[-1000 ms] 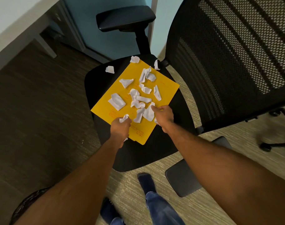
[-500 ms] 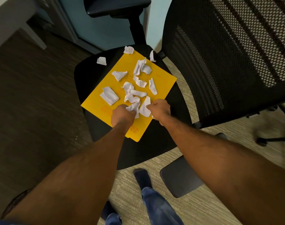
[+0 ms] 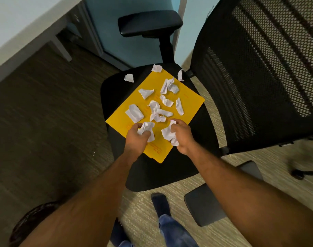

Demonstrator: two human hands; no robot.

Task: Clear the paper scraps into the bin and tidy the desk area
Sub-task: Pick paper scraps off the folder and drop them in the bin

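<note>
so left hand (image 3: 136, 139) and right hand (image 3: 183, 138) each pinch scraps (image 3: 145, 128) over the folder (image 3: 189, 102).

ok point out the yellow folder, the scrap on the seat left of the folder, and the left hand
yellow folder (image 3: 191, 101): head view, bare right corner.
scrap on the seat (image 3: 129, 78): head view, its middle.
left hand (image 3: 135, 139): head view, back of the hand.

Left hand (image 3: 136, 138), right hand (image 3: 182, 137), both curled

An office: mesh-backed swivel chair (image 3: 259, 68), desk edge (image 3: 23, 32), carpet-tile floor (image 3: 45, 122).
</note>
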